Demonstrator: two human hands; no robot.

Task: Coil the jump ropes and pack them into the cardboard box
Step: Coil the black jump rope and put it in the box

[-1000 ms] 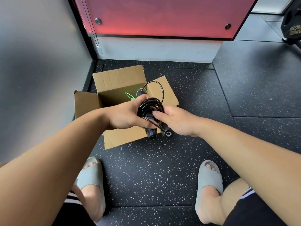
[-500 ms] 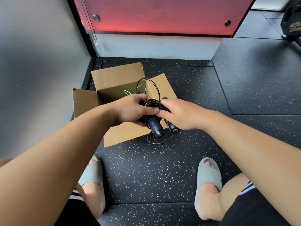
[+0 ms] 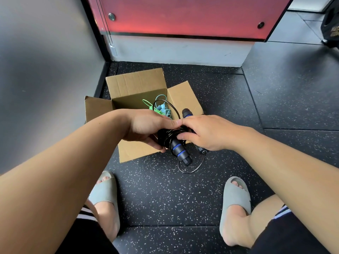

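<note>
A black jump rope [image 3: 178, 150] with blue-ringed handles is bunched between both hands, just in front of the open cardboard box [image 3: 135, 83]. My left hand [image 3: 146, 128] grips the coiled cord and one handle from the left. From the right, my right hand [image 3: 203, 132] holds the other handle and the coil. One loop of cord sticks up over the box, another hangs below near the floor. Inside the box lie a green jump rope [image 3: 147, 104] and a light blue jump rope [image 3: 162, 107].
The box sits on speckled black rubber flooring in a corner, with a grey wall [image 3: 45, 70] at left and a red panel [image 3: 183, 13] behind. My feet in grey slides [image 3: 235, 195] stand on the floor below. A dark piece of gym equipment [image 3: 332, 24] is at the far right.
The rope bundle has turned so the handles point down toward me, and a cord loop now hangs beneath them. Both hands have closed together over the coil.
</note>
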